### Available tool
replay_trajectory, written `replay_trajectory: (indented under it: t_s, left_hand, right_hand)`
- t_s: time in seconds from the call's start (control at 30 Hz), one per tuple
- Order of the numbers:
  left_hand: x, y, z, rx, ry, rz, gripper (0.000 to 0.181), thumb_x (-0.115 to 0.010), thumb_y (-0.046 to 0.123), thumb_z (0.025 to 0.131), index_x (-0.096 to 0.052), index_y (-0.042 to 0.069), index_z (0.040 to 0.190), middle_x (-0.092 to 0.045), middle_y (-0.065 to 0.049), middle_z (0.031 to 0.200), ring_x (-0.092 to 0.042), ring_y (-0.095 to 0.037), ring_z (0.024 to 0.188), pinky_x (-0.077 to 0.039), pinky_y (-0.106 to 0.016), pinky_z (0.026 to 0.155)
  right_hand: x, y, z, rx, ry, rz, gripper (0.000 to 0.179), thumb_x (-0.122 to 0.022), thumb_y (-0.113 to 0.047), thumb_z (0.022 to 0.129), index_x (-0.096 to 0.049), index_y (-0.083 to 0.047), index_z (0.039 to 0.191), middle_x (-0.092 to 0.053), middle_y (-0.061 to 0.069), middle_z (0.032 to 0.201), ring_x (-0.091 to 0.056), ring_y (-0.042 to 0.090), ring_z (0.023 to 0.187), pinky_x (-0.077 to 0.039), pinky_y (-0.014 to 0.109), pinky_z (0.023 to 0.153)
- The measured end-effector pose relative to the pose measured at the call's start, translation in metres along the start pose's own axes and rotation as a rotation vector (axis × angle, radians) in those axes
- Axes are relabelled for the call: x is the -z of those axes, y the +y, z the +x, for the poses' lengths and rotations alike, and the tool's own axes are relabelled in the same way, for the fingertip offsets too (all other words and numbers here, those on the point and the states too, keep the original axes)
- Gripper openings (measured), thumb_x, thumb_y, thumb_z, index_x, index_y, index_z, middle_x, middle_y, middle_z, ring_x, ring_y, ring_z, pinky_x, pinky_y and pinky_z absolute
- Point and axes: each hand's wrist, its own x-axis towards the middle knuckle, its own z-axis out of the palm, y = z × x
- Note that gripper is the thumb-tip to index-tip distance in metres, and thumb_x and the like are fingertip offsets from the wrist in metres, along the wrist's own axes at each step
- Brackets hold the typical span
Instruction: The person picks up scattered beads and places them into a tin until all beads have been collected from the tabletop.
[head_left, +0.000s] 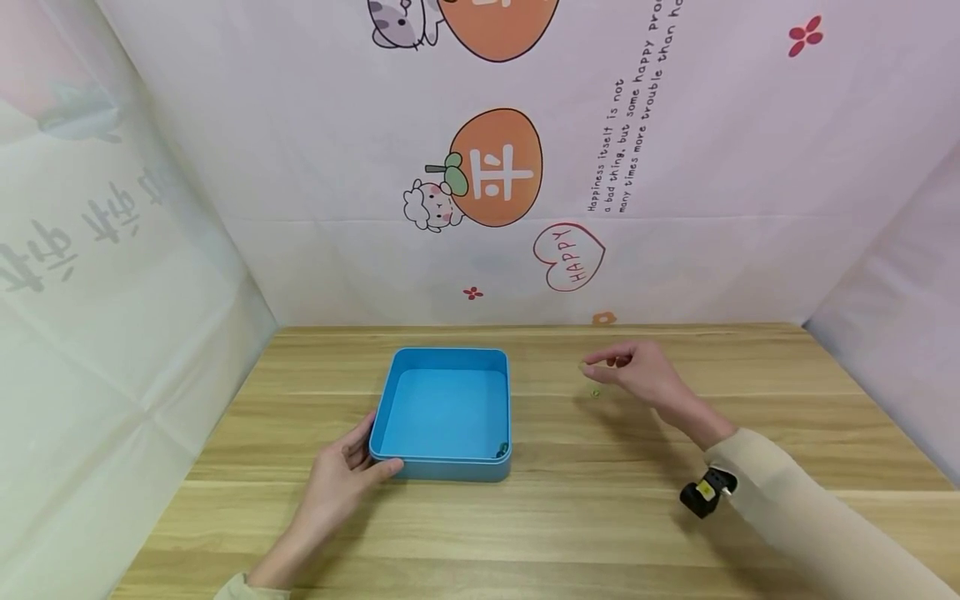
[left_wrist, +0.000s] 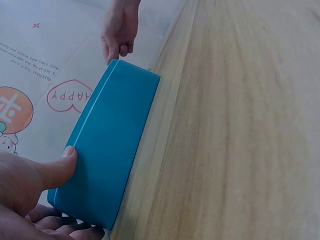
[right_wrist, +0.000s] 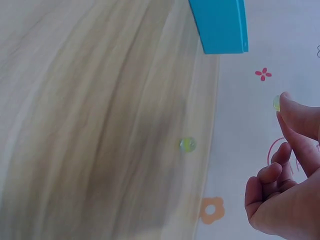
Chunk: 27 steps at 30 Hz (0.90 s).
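Note:
A shallow blue box [head_left: 450, 469], its top uncovered, stands on the wooden table. Dark green marbles [head_left: 502, 450] lie in its near right corner; how many is hard to tell. My left hand [head_left: 347, 471] grips the near left corner, thumb on the front wall and fingers around the left side. To the right of the box, my right hand [head_left: 637, 372] pinches a yellow-green glass marble [right_wrist: 277, 103] between thumb and forefinger, above the table. Below that hand, a second clear yellow-green marble [right_wrist: 187, 145] rests on the wood.
A printed white cloth [head_left: 337, 275] rises behind the table's back edge, and pale cloth [head_left: 135, 333] hangs along the left side. The light wooden tabletop [head_left: 570, 517] extends around the box. A small black device [head_left: 705, 493] is strapped at the right sleeve.

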Motion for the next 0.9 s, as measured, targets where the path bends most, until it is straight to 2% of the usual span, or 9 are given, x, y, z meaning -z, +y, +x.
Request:
replay_trajectory:
  t_s: [0.13, 0.33, 0.47, 0.63, 0.9]
  left_hand:
    - [-0.001, 0.0, 0.0, 0.001, -0.005, -0.007, 0.087, -0.087, 0.009, 0.09, -0.036, -0.006, 0.16, -0.037, -0.025, 0.161, -0.044, -0.036, 0.143, -0.048, -0.043, 0.107]
    - [-0.001, 0.001, 0.0, 0.007, -0.005, 0.007, 0.087, -0.086, 0.009, 0.091, -0.035, -0.006, 0.16, -0.036, -0.025, 0.162, -0.042, -0.035, 0.144, -0.047, -0.044, 0.108]
    - [0.0, 0.001, 0.0, 0.014, -0.004, 0.019, 0.087, -0.086, 0.01, 0.091, -0.035, -0.006, 0.16, -0.036, -0.025, 0.162, -0.042, -0.035, 0.144, -0.047, -0.044, 0.108]
    - [0.0, 0.001, -0.001, 0.019, -0.007, 0.017, 0.087, -0.085, 0.01, 0.091, -0.035, -0.006, 0.16, -0.036, -0.026, 0.162, -0.042, -0.036, 0.144, -0.047, -0.043, 0.108]
    - [0.0, 0.002, -0.001, 0.018, -0.005, 0.016, 0.086, -0.085, 0.01, 0.092, -0.036, -0.005, 0.16, -0.036, -0.025, 0.162, -0.042, -0.036, 0.144, -0.047, -0.044, 0.108]
  right_hand:
    - [-0.002, -0.008, 0.002, 0.0, -0.014, -0.006, 0.032, -0.083, -0.03, 0.095, -0.082, -0.007, 0.117, -0.066, 0.012, 0.117, -0.049, 0.025, 0.099, -0.043, 0.034, 0.076]
    - [-0.008, -0.024, 0.011, 0.032, -0.035, 0.011, 0.027, -0.082, -0.025, 0.095, -0.082, -0.006, 0.115, -0.058, 0.011, 0.104, -0.046, 0.026, 0.093, -0.04, 0.034, 0.071]
    - [-0.013, -0.036, 0.018, 0.055, -0.046, 0.018, 0.023, -0.082, -0.023, 0.095, -0.083, -0.006, 0.112, -0.055, 0.01, 0.102, -0.045, 0.027, 0.093, -0.038, 0.036, 0.072]
    - [-0.02, -0.05, 0.023, 0.093, -0.059, 0.028, 0.021, -0.083, -0.02, 0.095, -0.084, -0.006, 0.11, -0.058, 0.01, 0.097, -0.046, 0.028, 0.093, -0.037, 0.037, 0.072]
    - [-0.036, -0.073, 0.028, 0.106, -0.089, 0.046, 0.021, -0.083, -0.022, 0.094, -0.084, -0.007, 0.11, -0.058, 0.009, 0.096, -0.048, 0.028, 0.09, -0.037, 0.035, 0.067]
